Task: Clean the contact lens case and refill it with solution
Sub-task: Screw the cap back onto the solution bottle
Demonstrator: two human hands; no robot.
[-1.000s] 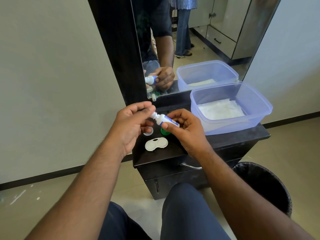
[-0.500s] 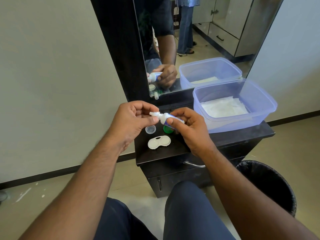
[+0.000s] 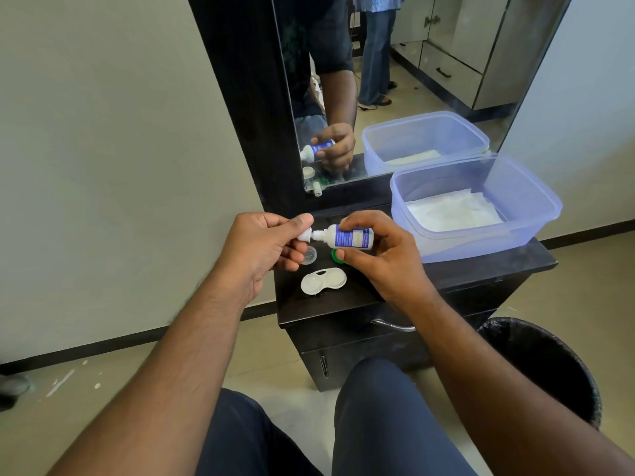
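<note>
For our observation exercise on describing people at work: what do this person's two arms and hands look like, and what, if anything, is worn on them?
Both forearms are bare down to the wrists; no sleeve reaches into the head view. The left hand and right hand wear no gloves, and no rings, watch or bracelet show. Fine hair is visible along the left forearm. In the mirror, the reflected arm shows a dark short sleeve ending above the elbow.

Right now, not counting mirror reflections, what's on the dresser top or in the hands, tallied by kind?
Solution bottle: 1
Bottle cap: 1
Lens case: 1
Loose case lids, one clear, one green: 2
Plastic tub: 1
Total: 6
</note>
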